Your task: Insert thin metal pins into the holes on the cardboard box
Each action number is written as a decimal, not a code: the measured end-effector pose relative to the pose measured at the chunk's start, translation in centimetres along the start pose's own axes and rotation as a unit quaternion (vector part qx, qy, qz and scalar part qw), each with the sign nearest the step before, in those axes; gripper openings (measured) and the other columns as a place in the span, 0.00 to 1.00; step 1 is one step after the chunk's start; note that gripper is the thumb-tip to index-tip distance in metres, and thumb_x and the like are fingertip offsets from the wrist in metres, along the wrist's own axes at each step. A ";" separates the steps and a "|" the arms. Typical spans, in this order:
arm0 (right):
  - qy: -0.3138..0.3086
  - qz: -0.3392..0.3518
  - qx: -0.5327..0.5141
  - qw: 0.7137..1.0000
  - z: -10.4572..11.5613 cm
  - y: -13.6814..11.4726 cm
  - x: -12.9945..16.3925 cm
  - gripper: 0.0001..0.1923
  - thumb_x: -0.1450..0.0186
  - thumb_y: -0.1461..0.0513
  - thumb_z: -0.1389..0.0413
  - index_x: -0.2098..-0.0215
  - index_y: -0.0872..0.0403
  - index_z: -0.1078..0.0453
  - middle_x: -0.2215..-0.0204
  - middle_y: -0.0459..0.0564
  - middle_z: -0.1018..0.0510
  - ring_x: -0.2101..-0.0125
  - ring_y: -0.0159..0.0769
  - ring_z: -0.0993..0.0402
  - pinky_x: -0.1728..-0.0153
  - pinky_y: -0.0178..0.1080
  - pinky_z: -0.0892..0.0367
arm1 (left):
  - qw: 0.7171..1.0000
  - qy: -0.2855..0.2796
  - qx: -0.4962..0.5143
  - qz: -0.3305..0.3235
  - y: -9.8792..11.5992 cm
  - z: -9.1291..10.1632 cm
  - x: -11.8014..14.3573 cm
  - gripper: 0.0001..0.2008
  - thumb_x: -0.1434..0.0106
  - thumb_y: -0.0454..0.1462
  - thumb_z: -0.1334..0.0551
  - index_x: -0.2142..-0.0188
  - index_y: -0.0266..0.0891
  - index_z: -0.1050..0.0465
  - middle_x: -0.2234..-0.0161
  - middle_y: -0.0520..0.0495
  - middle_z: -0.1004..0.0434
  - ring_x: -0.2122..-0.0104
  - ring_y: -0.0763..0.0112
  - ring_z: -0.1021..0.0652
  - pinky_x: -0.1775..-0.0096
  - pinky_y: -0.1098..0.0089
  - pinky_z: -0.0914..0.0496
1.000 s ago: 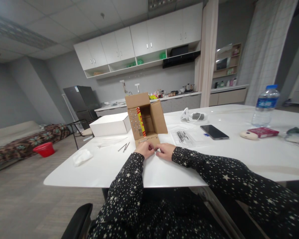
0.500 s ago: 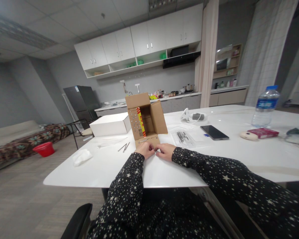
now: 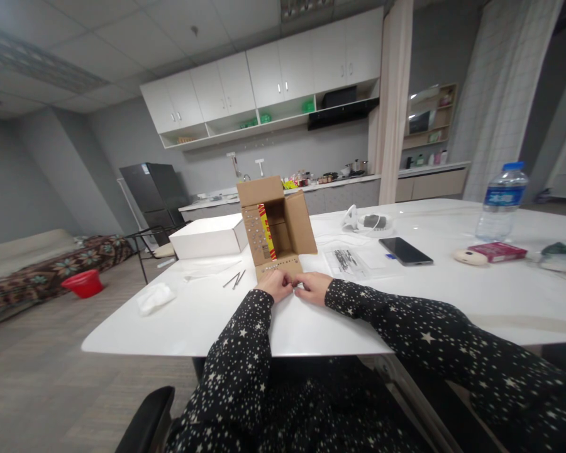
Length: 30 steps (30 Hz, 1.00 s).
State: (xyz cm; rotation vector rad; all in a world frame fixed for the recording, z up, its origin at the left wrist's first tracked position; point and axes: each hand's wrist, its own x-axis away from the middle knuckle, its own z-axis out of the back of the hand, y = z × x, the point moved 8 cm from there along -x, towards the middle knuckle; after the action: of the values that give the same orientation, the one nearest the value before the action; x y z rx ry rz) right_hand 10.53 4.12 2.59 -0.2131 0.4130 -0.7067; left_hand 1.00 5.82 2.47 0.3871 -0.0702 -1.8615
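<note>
Barely any change: against the pictures of a second ago, both hands sit at the same spot.
Left hand [image 3: 276, 284]: fingers curled, pressed on the near flap.
Right hand [image 3: 314, 287]: fingertips pinched together beside the left's; what they pinch, I cannot tell.
Cardboard box [image 3: 277, 228]: open, just beyond the fingertips, its near flap under them.
Metal pins [image 3: 234, 279]: left of the left fingers, untouched.
Meaning: fine work at the flap appears ongoing.

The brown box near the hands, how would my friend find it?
Start at the big white table. In front of the left hand and right hand stands an open cardboard box. Unlike the closed white box beside it, it is brown, with flaps spread and red-yellow print inside.
</note>
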 end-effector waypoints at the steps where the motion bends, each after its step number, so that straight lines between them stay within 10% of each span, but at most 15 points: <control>1: -0.001 -0.002 0.000 1.000 0.0 0.0 0.0 0.15 0.42 0.63 0.48 0.57 0.55 0.28 0.77 0.46 0.26 0.74 0.33 0.31 0.71 0.33 0.41 | 1.000 0.001 0.002 0.001 0.0 0.0 0.0 0.08 0.48 0.37 0.42 0.73 0.38 0.26 0.77 0.51 0.27 0.75 0.73 0.28 0.71 0.74 0.36; 15: -0.007 -0.011 0.010 1.000 -0.3 0.4 -0.2 0.14 0.41 0.62 0.47 0.58 0.55 0.29 0.77 0.46 0.28 0.76 0.31 0.34 0.73 0.33 0.43 | 0.997 0.071 0.034 0.023 -1.0 0.7 -0.1 0.07 0.46 0.40 0.42 0.71 0.38 0.30 0.75 0.50 0.26 0.74 0.72 0.28 0.71 0.73 0.37; 30: -0.007 -0.026 0.027 0.999 -0.8 1.2 -0.3 0.13 0.40 0.59 0.48 0.59 0.54 0.29 0.77 0.46 0.28 0.74 0.32 0.35 0.72 0.33 0.45 | 0.958 0.278 0.057 0.049 -2.8 4.9 0.8 0.08 0.42 0.37 0.45 0.65 0.38 0.30 0.67 0.47 0.26 0.65 0.69 0.27 0.59 0.68 0.33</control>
State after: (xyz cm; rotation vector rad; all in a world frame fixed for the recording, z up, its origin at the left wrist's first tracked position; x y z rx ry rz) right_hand 10.67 5.10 1.55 -0.1787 0.3764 -0.7660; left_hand -3.24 5.22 6.26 0.9557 0.1841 -1.5968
